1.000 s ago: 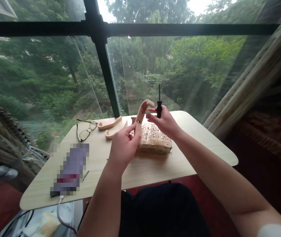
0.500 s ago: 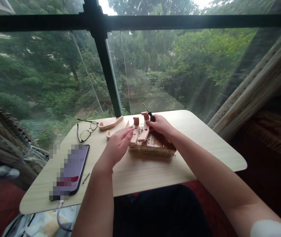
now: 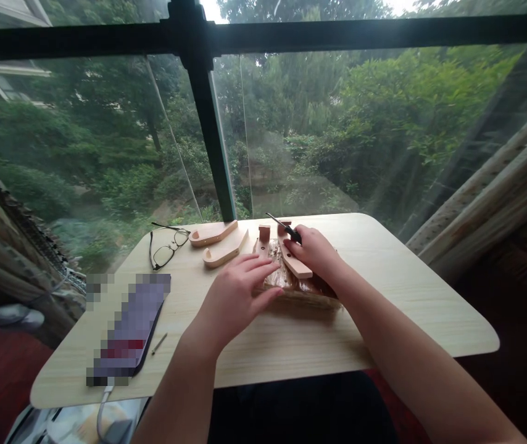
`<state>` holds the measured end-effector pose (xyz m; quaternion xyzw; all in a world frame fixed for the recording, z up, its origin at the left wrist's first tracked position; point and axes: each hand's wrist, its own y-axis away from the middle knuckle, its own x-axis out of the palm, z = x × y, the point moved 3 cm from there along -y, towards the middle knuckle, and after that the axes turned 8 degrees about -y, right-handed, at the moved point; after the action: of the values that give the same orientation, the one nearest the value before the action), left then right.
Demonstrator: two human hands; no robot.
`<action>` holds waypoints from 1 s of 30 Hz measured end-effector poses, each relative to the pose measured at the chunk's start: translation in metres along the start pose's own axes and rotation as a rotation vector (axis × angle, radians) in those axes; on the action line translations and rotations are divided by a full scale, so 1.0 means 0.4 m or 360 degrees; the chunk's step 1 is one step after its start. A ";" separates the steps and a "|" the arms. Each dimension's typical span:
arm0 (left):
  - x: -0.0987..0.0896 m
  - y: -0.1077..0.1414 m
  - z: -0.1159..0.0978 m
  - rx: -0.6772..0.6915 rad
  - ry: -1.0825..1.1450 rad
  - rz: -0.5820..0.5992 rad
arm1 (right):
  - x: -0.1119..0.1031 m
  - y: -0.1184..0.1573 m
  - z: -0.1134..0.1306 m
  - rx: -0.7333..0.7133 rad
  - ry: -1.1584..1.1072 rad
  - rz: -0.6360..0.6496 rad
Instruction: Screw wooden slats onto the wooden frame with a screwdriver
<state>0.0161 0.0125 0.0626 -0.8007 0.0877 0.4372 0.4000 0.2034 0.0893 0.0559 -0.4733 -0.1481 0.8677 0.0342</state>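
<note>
In my right hand (image 3: 315, 248) is a screwdriver (image 3: 295, 234) with a black handle, its thin shaft pointing up and to the left. The fingers of that hand also rest by a wooden hook (image 3: 297, 264), which lies slanted across a brown block wrapped in clear plastic (image 3: 307, 298). My left hand (image 3: 240, 290) lies over the block's left side with its fingers spread. Under its fingertips a second wooden hook (image 3: 262, 246) is partly covered, its upright end showing. Dark holes or screw heads show in both hooks.
Two more wooden hooks (image 3: 213, 233) (image 3: 225, 250) lie at the back left beside eyeglasses (image 3: 167, 250). A phone (image 3: 131, 330) with a white cable (image 3: 106, 398) and a small metal bit (image 3: 158, 344) are on the table (image 3: 411, 296). A window frame (image 3: 210, 123) rises behind.
The right-hand hook has turned, its near end swinging to the right, apart from the other hook. My left hand has spread its fingers over the left hook. The screwdriver has tipped lower.
</note>
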 end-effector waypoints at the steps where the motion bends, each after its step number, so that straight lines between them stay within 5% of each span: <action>1: 0.002 -0.002 -0.006 0.0072 -0.0045 -0.0015 | 0.000 0.005 0.000 -0.0023 0.0016 -0.0002; 4: -0.002 -0.005 -0.012 0.0187 -0.0100 -0.0070 | -0.003 0.022 0.005 -0.0173 0.0015 -0.0071; 8: -0.025 -0.003 0.019 0.0009 0.0082 -0.0106 | -0.002 0.036 0.016 -0.0411 -0.0185 -0.0029; 12: -0.022 0.004 0.055 -0.0194 0.0135 0.0122 | -0.004 0.043 0.026 -0.0452 -0.0257 0.0112; 30: 0.002 -0.001 0.054 -0.0230 0.0082 0.0197 | -0.012 0.083 0.068 -0.0102 0.0136 0.0158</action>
<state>0.0030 0.0284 0.0559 -0.8315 0.1153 0.4456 0.3110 0.1861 0.0503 0.0641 -0.5174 -0.1504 0.8422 -0.0178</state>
